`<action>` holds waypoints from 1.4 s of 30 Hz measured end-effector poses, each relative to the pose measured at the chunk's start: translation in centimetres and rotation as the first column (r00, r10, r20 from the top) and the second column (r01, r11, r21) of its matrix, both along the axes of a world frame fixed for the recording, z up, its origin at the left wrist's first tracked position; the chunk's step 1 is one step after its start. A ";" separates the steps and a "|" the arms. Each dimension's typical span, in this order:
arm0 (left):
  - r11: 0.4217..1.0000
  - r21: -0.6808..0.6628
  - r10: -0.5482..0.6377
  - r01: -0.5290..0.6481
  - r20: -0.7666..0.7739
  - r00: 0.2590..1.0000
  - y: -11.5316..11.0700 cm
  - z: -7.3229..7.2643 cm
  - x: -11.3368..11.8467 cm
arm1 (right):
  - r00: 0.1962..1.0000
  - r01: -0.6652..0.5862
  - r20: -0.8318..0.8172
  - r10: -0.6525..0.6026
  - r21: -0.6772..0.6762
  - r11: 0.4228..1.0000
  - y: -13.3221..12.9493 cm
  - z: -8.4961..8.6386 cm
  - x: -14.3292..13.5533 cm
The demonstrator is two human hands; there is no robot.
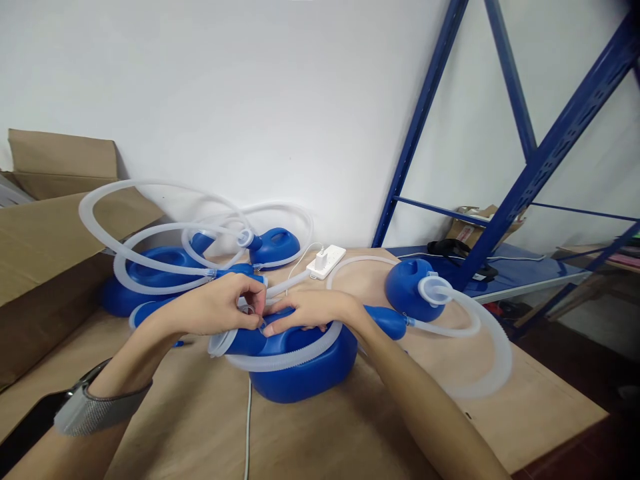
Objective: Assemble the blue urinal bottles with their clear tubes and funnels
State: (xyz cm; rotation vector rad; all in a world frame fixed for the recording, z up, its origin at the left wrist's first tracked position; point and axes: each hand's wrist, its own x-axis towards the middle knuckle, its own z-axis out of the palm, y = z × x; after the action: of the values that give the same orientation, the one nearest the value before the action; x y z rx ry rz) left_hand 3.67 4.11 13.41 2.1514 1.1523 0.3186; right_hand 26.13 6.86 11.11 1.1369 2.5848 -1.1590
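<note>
A blue plastic jug (305, 373) with a handle lies on the table in front of me, its wide neck and pale cap pointing left. A translucent corrugated hose (290, 360) curves across its front. My left hand (225, 307) is closed beside the neck, thumb and forefinger pinching a small clear-and-blue piece whose kind I cannot make out. My right hand (315, 310) grips the top of the jug from the right, with its thumb close to the left fingertips. Part of the handle is hidden under this hand.
Several similar blue jugs with coiled hoses stand behind, among them one at the right (407, 287) and one at the back (275, 245). A white power strip (327, 261) lies near the wall. A cardboard box (60, 260) stands left; a blue metal rack (500, 227) rises right.
</note>
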 end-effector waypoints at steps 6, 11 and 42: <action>0.980 -0.158 0.132 -0.116 0.092 0.987 0.4 -0.8 0.3 | 1.000 0.000 0.008 0.000 -0.021 1.000 0.1 -0.2 -0.1; 0.969 -0.185 0.181 -0.161 0.096 0.979 0.3 -1.2 0.8 | 1.000 0.016 0.016 -0.016 -0.039 0.999 0.1 -0.3 -0.1; 0.556 0.797 0.318 -0.236 0.058 0.946 -4.4 -3.5 -3.7 | 0.995 0.069 -0.064 -0.072 -0.041 0.997 -0.5 -0.1 0.2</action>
State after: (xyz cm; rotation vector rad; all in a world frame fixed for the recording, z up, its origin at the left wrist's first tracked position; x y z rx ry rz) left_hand -0.03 -0.28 9.86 2.7445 1.6232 1.0772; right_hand 26.30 6.38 11.05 1.2109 2.5769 -1.2761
